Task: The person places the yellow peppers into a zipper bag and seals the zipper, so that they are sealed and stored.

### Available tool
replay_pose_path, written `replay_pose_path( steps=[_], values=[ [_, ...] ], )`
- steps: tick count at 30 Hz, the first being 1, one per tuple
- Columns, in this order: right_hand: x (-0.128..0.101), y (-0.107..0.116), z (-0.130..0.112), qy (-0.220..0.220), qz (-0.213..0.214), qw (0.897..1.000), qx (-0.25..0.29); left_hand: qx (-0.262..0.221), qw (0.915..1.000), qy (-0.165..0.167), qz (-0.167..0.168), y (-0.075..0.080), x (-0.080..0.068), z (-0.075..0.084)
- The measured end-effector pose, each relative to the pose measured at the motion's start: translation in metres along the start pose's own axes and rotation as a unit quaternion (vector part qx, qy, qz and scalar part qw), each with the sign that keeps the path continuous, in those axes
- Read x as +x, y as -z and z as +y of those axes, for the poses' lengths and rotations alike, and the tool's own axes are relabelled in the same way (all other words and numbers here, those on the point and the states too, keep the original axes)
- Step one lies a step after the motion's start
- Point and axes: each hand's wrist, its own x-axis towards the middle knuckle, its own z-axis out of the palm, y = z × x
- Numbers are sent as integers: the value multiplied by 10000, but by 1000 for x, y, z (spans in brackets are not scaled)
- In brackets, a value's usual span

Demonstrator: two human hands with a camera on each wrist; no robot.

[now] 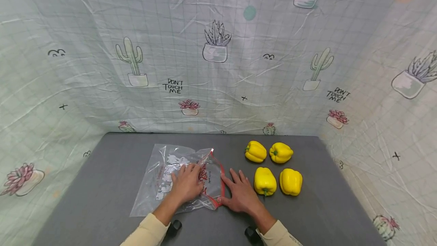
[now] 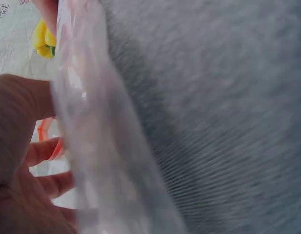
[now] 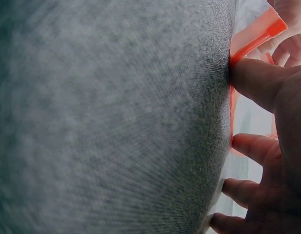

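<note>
A clear plastic zip bag [image 1: 150, 193] with a red zip edge [image 1: 222, 174] and white printed shapes lies flat on the grey table. My left hand [image 1: 187, 183] rests on the bag, near its red lettering. In the left wrist view, clear film [image 2: 106, 146] rises beside that hand's thumb and loosely bent fingers. My right hand [image 1: 241, 193] lies at the bag's mouth, its thumb and index fingertip touching the red edge. The right wrist view shows these fingertips pressed down along the red strip [image 3: 260, 34]. Just right of this hand sits a yellow bell pepper [image 1: 264, 181].
More yellow bell peppers stand at the right: one at the lower right [image 1: 291, 182], and a back pair, left pepper [image 1: 255, 152] and right pepper [image 1: 281, 152]. The grey table [image 1: 95, 185] ends at a patterned cloth backdrop [image 1: 239, 79] behind and at both sides.
</note>
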Motion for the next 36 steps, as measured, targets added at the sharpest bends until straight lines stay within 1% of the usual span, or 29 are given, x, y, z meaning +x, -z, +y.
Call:
replay_pose_path(
  steps=[6, 8, 11, 13, 16, 20, 23, 25, 29, 36],
  values=[
    [0, -1, 0, 44, 61, 10000, -12, -17, 9994, -77, -339, 6, 2, -4],
    [0, -1, 0, 44, 76, 10000, -17, -55, 9992, -89, -375, 7, 2, -4],
    [0, -1, 0, 23, 80, 10000, -17, -139, 9993, -99, -336, 6, 3, -3],
    [0, -1, 0, 8, 85, 10000, -16, -168, 9993, -56, -315, 4, 2, -1],
    [0, -1, 0, -11, 77, 10000, -18, -155, 9993, 116, -324, 0, 1, 3],
    [1, -1, 1, -22, 40, 10000, -30, -112, 9976, 469, -505, -3, 0, 8],
    [1, -1, 2, -40, 7, 10000, -38, -55, 9957, 623, -686, -4, 0, 10],
    [2, -1, 2, -34, 7, 10000, -55, 9, 9950, 639, -768, -3, -1, 10],
    [1, 0, 3, -13, 14, 10000, -82, 84, 9944, 590, -870, 3, -2, 11],
    [1, 0, 3, 9, 10, 10000, -54, 2, 9934, 596, -975, 10, -2, 11]
  ],
)
